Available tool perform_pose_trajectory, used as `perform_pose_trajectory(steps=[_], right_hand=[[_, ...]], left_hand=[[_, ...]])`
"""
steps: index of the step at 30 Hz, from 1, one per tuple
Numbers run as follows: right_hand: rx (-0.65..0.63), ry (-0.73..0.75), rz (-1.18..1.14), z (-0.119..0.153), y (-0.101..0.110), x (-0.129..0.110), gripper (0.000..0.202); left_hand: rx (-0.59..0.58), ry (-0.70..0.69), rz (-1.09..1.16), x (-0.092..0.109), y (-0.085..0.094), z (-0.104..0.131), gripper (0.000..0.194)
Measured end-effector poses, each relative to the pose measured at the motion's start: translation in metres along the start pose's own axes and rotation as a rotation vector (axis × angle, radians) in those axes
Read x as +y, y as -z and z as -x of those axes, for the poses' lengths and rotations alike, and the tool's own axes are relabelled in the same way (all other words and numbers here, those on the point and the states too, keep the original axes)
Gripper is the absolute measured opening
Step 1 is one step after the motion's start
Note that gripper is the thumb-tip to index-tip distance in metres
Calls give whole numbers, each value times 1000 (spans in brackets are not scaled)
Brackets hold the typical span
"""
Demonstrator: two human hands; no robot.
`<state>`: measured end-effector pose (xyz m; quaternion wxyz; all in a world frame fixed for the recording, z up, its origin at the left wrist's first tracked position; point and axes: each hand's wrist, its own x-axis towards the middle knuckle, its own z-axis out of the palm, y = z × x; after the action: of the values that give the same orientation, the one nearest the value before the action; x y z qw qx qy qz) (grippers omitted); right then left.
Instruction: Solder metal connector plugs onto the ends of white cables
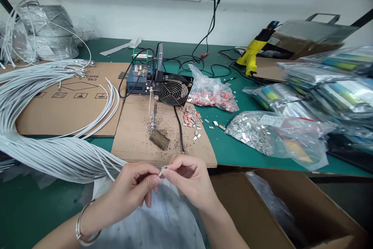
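Across the green tabletop (223, 146) we see a thick bundle of grey cables (58, 159) swept along the left side, its near ends by the front edge, probably to keep them within reach. A cardboard sheet (134, 124) covers the front middle, apparently shielding the surface from debris. Before its front edge we find the left hand (132, 187) and right hand (194, 183), wrists angled inward, each with thumb and forefinger pinched together and the other fingers curled. Toward the sheet's back edge stand a soldering iron (159, 62), tip down, and a fan (172, 93), perhaps for fumes. Below the tip lies a brown sponge (159, 140), presumably for wiping it. Loose connectors (191, 116) lie by the right edge. Both hands grip a small pale piece (162, 171) just off the front edge, likely for steadiness; its details we cannot tell.
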<state>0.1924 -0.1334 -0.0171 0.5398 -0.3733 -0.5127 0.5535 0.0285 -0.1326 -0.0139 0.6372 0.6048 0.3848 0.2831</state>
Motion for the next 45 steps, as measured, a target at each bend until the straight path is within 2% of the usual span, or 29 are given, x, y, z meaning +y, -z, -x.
perform_pose_trajectory(steps=[5,9,12,16,19,23,27,29,31,34,36,39,42,45], right_hand=[[145,111,44,3,-10,7,13],[166,182,49,2,-14,13,12],[105,129,107,-1,-8,11,7],[-56,-18,207,-3,5,-3,6],[-86,16,215,-3,9,-8,12],[5,208,250,-1,-2,3,16],[197,617,661,4,-16,10,18],[151,708,818,6,-16,6,16],[46,596,789,7,-11,-2,12],[-37,303,620,3,1,-13,16],[-115,197,539,-1,7,-19,13],[-266,171,505,-9,10,-26,12],[-365,203,529,-14,11,-30,14],[-389,284,319,-18,7,-19,11]], left_hand=[[65,32,83,4,-4,-4,30],[86,35,141,5,-4,-6,28],[47,43,159,2,-1,-5,29],[-25,37,85,-2,2,-1,28],[-37,27,47,-3,2,0,27],[-16,53,100,0,-1,-5,35],[18,77,198,3,-1,-10,44],[5,75,229,4,3,-10,43],[-23,73,239,6,8,-9,39],[-116,81,224,9,15,-6,35],[-175,81,188,10,17,-4,34],[-223,97,130,11,19,-3,34],[-283,140,115,13,21,-3,34],[-359,146,171,13,23,-7,36]])
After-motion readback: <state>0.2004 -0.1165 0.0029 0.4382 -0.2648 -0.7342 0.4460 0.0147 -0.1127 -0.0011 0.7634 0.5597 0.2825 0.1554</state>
